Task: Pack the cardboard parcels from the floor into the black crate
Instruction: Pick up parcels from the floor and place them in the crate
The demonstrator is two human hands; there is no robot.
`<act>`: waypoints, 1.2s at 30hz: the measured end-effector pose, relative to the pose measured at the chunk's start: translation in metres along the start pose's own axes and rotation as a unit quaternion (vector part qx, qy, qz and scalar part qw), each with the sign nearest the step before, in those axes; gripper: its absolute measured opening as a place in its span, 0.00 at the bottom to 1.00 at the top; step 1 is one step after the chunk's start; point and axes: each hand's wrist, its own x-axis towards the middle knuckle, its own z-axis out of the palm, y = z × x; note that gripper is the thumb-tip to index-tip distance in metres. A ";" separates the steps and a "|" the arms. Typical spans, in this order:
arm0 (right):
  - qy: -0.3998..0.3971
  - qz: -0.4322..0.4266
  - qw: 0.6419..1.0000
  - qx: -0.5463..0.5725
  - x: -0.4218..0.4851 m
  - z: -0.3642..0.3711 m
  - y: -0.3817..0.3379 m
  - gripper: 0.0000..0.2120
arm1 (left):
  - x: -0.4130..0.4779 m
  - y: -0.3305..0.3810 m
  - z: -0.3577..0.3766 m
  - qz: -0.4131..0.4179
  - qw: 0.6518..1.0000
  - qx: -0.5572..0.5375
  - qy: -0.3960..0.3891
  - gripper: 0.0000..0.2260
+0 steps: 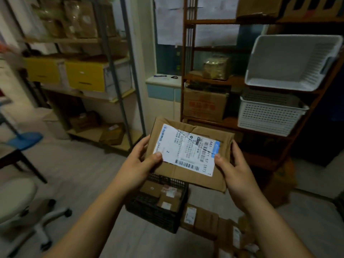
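Note:
A flat cardboard parcel [188, 175] with a white shipping label is held up in front of me, label facing the camera. My left hand [141, 161] grips its left edge, thumb on the label corner. At the right edge my right hand [232, 168] grips it the same way, thumb on the label. Below the parcel on the floor stands the black crate [156, 215], with several small cardboard parcels [165, 198] inside. More cardboard parcels [202, 218] lie on the floor to the right of the crate.
A wooden shelf [210, 81] with white baskets [270, 116] and a carton stands behind right. A metal rack [119, 75] with yellow boxes is at the left. A wheeled stool [20, 202] and a blue chair [24, 140] stand at the left.

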 end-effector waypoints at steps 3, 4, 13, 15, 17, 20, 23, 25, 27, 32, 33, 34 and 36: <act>0.002 0.004 1.000 0.004 0.011 0.048 0.004 0.29 | 0.016 -0.007 -0.043 -0.025 1.000 -0.011 0.012 0.39; 0.004 0.007 1.000 0.004 0.018 0.059 0.007 0.29 | 0.021 -0.009 -0.054 -0.030 0.999 -0.021 0.010 0.38; -0.074 0.024 0.995 -0.063 0.097 0.126 0.046 0.34 | 0.098 -0.034 -0.108 -0.032 0.998 -0.012 0.051 0.26; -0.080 0.031 0.993 -0.083 0.124 0.138 0.059 0.36 | 0.123 -0.039 -0.119 -0.041 0.997 0.016 0.059 0.25; -0.085 0.044 0.992 -0.078 0.153 0.150 0.069 0.37 | 0.150 -0.041 -0.130 -0.054 0.995 0.048 0.073 0.25; -0.088 0.048 0.993 -0.061 0.192 0.166 0.078 0.31 | 0.188 -0.039 -0.142 -0.071 0.992 0.078 0.076 0.27; -0.085 0.044 0.994 -0.061 0.227 0.180 0.083 0.30 | 0.223 -0.039 -0.151 -0.070 0.991 0.084 0.078 0.27; -0.082 0.044 0.994 -0.066 0.246 0.187 0.084 0.30 | 0.245 -0.041 -0.155 -0.068 0.992 0.077 0.078 0.26; -0.072 0.040 0.994 -0.070 0.262 0.192 0.084 0.28 | 0.264 -0.046 -0.159 -0.069 0.992 0.073 0.075 0.26; -0.005 0.057 0.992 -0.109 0.289 0.207 0.092 0.30 | 0.314 -0.061 -0.168 -0.074 0.995 0.062 0.032 0.25; 0.012 0.063 0.991 -0.121 0.292 0.211 0.096 0.31 | 0.324 -0.065 -0.170 -0.075 0.995 0.058 0.017 0.24; 0.026 0.068 0.989 -0.130 0.296 0.215 0.101 0.32 | 0.334 -0.070 -0.173 -0.077 0.995 0.057 0.000 0.23; 0.055 0.070 0.986 -0.143 0.304 0.227 0.114 0.34 | 0.355 -0.081 -0.183 -0.084 0.994 0.058 -0.035 0.21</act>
